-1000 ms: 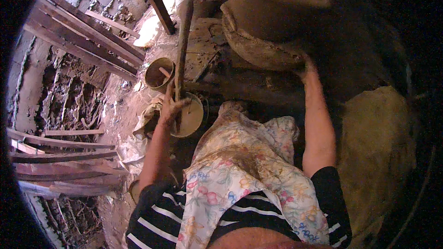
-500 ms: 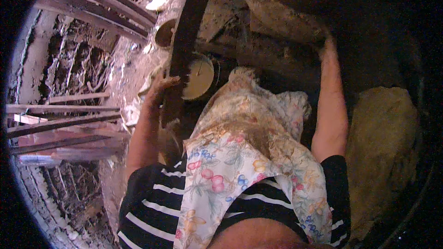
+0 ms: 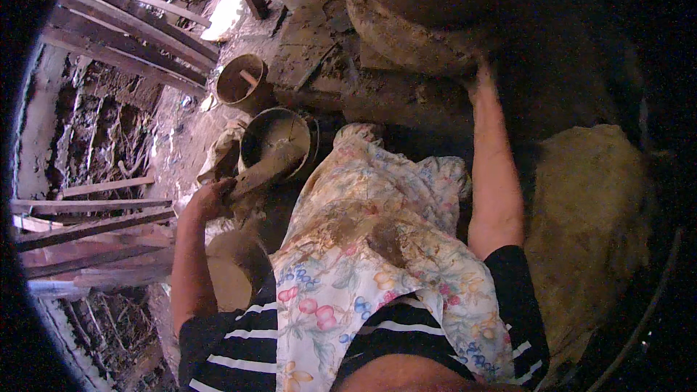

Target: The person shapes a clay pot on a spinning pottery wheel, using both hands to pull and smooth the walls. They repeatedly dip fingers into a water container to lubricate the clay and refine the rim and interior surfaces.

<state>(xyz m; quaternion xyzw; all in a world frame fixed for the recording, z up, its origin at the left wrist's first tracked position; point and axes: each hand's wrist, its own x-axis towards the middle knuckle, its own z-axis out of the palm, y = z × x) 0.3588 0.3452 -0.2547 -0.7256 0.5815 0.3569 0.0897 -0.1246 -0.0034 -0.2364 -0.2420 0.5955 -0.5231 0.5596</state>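
- A flat, mud-coated paddle [image 3: 263,173] lies slantwise at the person's left, its long axis running from near-left to far-right; the free end points forward and rightward, across the near rim of a bucket [image 3: 255,134] with pale contents. Whether its tip touches those contents, I cannot tell.
- The left hand [image 3: 212,199] is closed around the paddle's near end, the finger details blurred.
- The right hand [image 3: 482,76] reaches forward to the lower wall of a large clay vessel [image 3: 406,38]; shadow hides whether its fingers are spread or bent.
- Just beyond the first bucket stands a smaller pail [image 3: 226,88] with a wooden piece [image 3: 249,78] slanting inside.
- A stained floral apron [image 3: 374,236] covers the lap, between both forearms.
- Long planks [image 3: 138,33] lie farther left.
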